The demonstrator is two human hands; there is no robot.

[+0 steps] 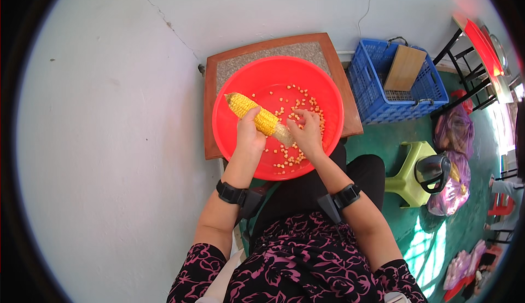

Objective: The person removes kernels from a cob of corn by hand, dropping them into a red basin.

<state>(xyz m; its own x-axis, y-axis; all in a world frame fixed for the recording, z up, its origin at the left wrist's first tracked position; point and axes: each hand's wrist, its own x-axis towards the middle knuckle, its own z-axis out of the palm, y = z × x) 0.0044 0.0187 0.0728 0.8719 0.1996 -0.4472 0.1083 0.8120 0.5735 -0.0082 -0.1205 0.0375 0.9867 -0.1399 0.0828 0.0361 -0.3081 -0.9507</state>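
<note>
A partly shelled corn cob (256, 115) is gripped in my left hand (249, 132), above a red plastic basin (250, 77). Yellow kernels still cover its far part, while the end nearer my right hand is stripped to the pale core (284, 135). My right hand (308, 135) is beside that bare end, fingers curled and apart; whether a fingertip touches the cob or a kernel is hidden. Loose corn kernels (292, 160) lie scattered over the basin's bottom, mostly towards the right side.
The basin rests on a wood-framed table (344, 114) against a cracked wall (123, 77). To the right stand a blue plastic crate (375, 106) with a wooden board (405, 68) inside, a green stool (410, 171) bearing an electric kettle (432, 173), and purple plastic bags (453, 196). A person's legs (502, 204) show far right.
</note>
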